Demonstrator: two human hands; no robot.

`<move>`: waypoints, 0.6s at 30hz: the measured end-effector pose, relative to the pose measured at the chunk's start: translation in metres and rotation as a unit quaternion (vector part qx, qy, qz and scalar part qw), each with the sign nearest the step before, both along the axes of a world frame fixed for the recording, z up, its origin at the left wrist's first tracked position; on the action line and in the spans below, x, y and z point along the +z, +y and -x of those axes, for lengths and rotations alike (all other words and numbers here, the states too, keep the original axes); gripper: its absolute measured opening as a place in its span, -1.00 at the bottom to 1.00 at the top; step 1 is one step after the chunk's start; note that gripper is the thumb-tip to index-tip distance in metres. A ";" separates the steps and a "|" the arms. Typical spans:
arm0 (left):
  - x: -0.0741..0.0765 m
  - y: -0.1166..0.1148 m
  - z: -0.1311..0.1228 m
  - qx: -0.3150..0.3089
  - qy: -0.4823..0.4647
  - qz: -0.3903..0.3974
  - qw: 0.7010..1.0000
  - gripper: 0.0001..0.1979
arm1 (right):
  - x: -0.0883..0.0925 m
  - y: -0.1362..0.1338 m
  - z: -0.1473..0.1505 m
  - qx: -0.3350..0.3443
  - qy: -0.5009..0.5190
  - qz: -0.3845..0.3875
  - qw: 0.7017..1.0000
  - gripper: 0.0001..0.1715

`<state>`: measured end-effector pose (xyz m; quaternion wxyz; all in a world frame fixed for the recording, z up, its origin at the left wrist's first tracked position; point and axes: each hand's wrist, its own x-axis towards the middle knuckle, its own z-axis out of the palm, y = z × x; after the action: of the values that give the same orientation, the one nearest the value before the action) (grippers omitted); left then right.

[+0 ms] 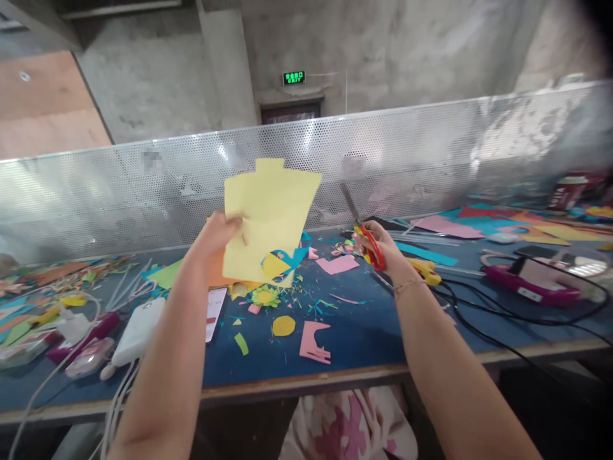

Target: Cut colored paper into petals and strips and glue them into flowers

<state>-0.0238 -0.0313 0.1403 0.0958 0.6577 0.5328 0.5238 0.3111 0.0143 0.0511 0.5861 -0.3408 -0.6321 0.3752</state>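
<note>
My left hand [223, 231] grips a large sheet of yellow paper [268, 214] by its left side, holding it up above the table. The sheet has cut edges, with a tab at the top and a round cut-out near its bottom. In my right hand [383, 246] is a pair of scissors [364, 233] with red handles, blades pointing up and to the left, apart from the sheet. Below lie a yellow paper disc [283, 326], a yellow-green paper flower [265, 296] and pink paper scraps [315, 342].
A phone [216, 313] and a white power bank [138, 329] lie at left. To the right are a yellow glue gun [425, 271], black cables [479, 303] and a purple holder [531, 286]. A perforated metal divider [191, 185] stands along the back.
</note>
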 end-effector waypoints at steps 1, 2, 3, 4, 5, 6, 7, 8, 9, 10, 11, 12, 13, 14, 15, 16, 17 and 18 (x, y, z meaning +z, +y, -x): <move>0.016 -0.002 -0.008 0.017 0.062 0.011 0.998 -0.84 | 0.000 0.002 0.003 -0.028 0.053 -0.007 0.998 -0.53; 0.031 -0.005 -0.017 0.033 0.120 0.000 0.992 -0.84 | 0.001 0.003 0.006 -0.050 0.087 -0.015 0.995 -0.50; 0.046 -0.007 -0.027 0.061 0.183 -0.016 0.981 -0.84 | 0.001 0.004 0.008 -0.060 0.109 -0.019 0.992 -0.48; 0.059 -0.008 -0.039 0.077 0.253 -0.046 0.963 -0.82 | 0.001 0.004 0.010 -0.059 0.120 -0.019 0.991 -0.46; 0.069 -0.008 -0.051 0.063 0.331 -0.080 0.938 -0.78 | 0.001 0.003 0.012 -0.051 0.124 -0.017 0.991 -0.46; 0.076 -0.006 -0.064 0.039 0.410 -0.108 0.905 -0.77 | 0.001 0.001 0.014 -0.039 0.123 -0.014 0.992 -0.46; 0.079 -0.004 -0.077 0.018 0.466 -0.120 0.876 -0.78 | 0.002 -0.001 0.016 -0.027 0.119 -0.011 0.993 -0.46; 0.080 0.000 -0.090 0.000 0.514 -0.116 0.850 -0.80 | 0.002 -0.003 0.018 -0.016 0.114 -0.009 0.993 -0.46; 0.077 0.005 -0.102 -0.009 0.548 -0.109 0.829 -0.80 | 0.002 -0.006 0.020 -0.008 0.112 -0.009 0.994 -0.45; 0.072 0.011 -0.112 -0.020 0.575 -0.107 0.811 -0.80 | 0.002 -0.008 0.022 -0.004 0.111 -0.012 0.994 -0.44; 0.066 0.016 -0.122 -0.030 0.601 -0.108 0.792 -0.81 | 0.002 -0.010 0.024 -0.001 0.112 -0.015 0.994 -0.43; 0.059 0.022 -0.130 -0.042 0.619 -0.111 0.776 -0.80 | 0.002 -0.012 0.026 0.002 0.114 -0.017 0.993 -0.42; 0.053 0.028 -0.136 -0.050 0.633 -0.118 0.763 -0.80 | 0.002 -0.013 0.028 0.006 0.113 -0.016 0.993 -0.42; 0.046 0.033 -0.142 -0.057 0.647 -0.123 0.750 -0.80 | 0.002 -0.013 0.029 0.013 0.108 -0.009 0.994 -0.41; 0.040 0.037 -0.147 -0.066 0.662 -0.126 0.736 -0.80 | 0.003 -0.014 0.029 0.020 0.098 0.003 0.995 -0.41; 0.035 0.042 -0.151 -0.075 0.677 -0.126 0.722 -0.81 | 0.003 -0.014 0.029 0.028 0.085 0.017 0.996 -0.40; 0.029 0.045 -0.155 -0.084 0.689 -0.127 0.709 -0.82 | 0.003 -0.013 0.029 0.036 0.073 0.030 0.996 -0.40; 0.025 0.049 -0.159 -0.098 0.700 -0.125 0.696 -0.83 | 0.003 -0.012 0.028 0.042 0.064 0.040 0.996 -0.39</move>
<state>0.1351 0.0176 0.1649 -0.3370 0.8888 0.3082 -0.0383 0.2831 0.0021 0.0542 0.5950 -0.3121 -0.5913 0.4460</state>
